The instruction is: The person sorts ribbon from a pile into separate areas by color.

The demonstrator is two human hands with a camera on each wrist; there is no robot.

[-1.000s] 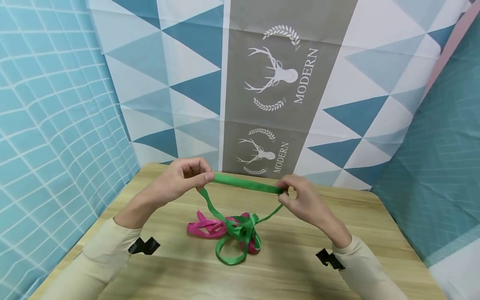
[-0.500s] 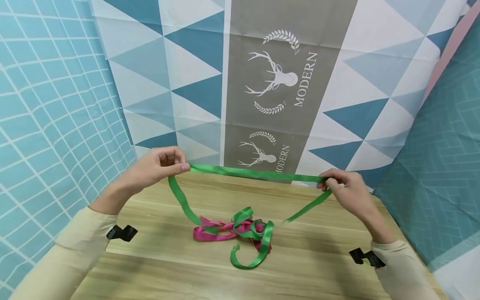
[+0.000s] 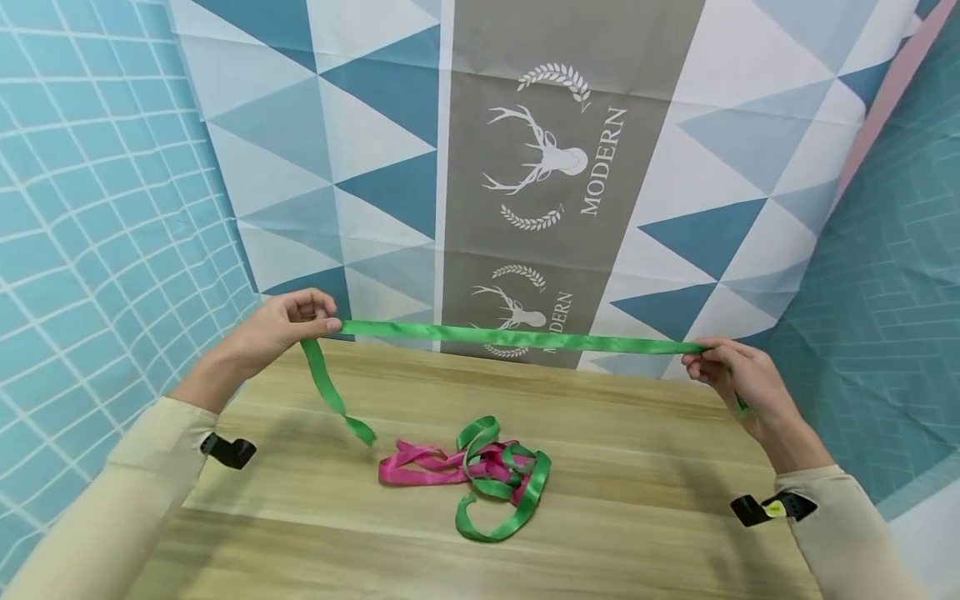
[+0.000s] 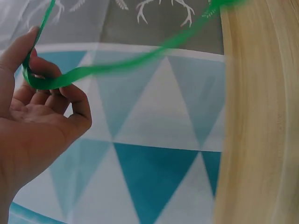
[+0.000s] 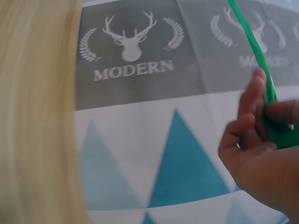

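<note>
A green ribbon is stretched nearly level above the table between my two hands. My left hand pinches it between thumb and fingers, and a loose tail hangs from there toward the tabletop. In the left wrist view the same green ribbon loops over the fingers of my left hand. At the other end my right hand pinches the ribbon, with a short bit showing below the palm. The right wrist view has the green ribbon running up from between the thumb and fingers of my right hand.
On the wooden table lies a loose heap of pink ribbon tangled with another green ribbon. A patterned cloth hangs behind the table. Blue grid cloth covers the left side and teal cloth the right.
My hands have moved far apart, drawing the green ribbon from a short span into a long one. Its lower lengths have come away from the heap, which now lies looser on the table.
</note>
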